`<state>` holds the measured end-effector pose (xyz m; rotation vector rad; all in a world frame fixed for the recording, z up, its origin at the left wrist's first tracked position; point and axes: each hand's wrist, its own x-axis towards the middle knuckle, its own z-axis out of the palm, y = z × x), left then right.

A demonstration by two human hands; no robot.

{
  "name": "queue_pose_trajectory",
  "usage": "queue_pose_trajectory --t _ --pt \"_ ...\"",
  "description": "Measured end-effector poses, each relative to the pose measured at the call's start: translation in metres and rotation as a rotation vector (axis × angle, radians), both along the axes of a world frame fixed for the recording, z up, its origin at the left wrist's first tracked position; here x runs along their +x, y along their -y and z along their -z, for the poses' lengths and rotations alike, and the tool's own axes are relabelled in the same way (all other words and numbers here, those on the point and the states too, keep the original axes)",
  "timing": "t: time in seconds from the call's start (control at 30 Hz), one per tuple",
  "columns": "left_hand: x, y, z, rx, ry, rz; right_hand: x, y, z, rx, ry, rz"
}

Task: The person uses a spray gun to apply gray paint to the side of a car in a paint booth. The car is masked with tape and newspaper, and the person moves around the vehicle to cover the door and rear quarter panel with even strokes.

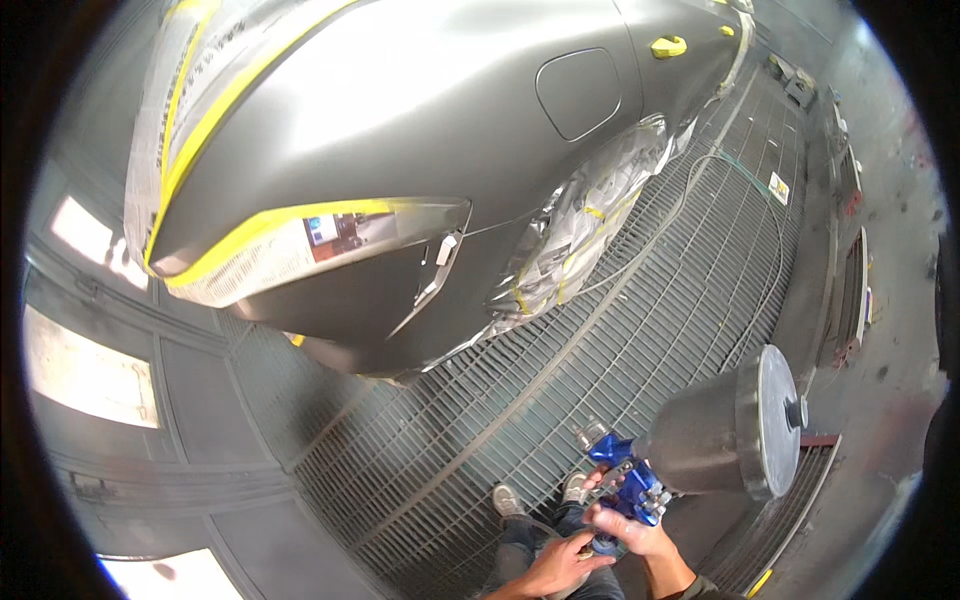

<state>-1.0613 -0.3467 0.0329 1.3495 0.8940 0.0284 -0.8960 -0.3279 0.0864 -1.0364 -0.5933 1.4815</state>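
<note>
Head view: the right hand [622,524] wraps round the blue spray gun [638,490], near right; the left hand [556,567] is at its bottom, grip too hidden to tell; the big grey cup [705,430] looks heavy, so a loose hold could make it tip and spill

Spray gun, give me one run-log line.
right hand: gripping blue spray gun; left hand: at gun's handle base; lidded cup: attached; grey car: partly masked
</note>
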Motion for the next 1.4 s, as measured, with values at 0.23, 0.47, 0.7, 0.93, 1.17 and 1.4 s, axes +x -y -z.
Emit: queue_pose_trajectory --t 0.23,0.47,0.7,0.93,1.17,1.4 --pt "0.015 0.025 0.046 -0.05 0.354 -0.244 0.007 -0.002 0.047 -0.054 -0.066 0.063" --pt "0.018 0.051 0.095 -0.14 0.259 -0.314 0.014 -0.002 0.065 -0.185 -0.068 0.128" --pt "0.009 0.031 0.083 -0.085 0.102 -0.365 0.042 0.004 0.076 -0.157 -0.081 0.188" --pt "-0.035 0.04 0.105 -0.079 -0.025 -0.305 0.046 0.01 0.087 -0.142 -0.008 0.289" --pt "-0.044 0.049 0.11 0.136 -0.177 -0.259 0.039 0.023 0.092 -0.188 -0.047 0.169" --pt "-0.056 0.048 0.111 -0.004 -0.359 -0.163 0.034 0.011 0.107 -0.174 0.301 0.34"
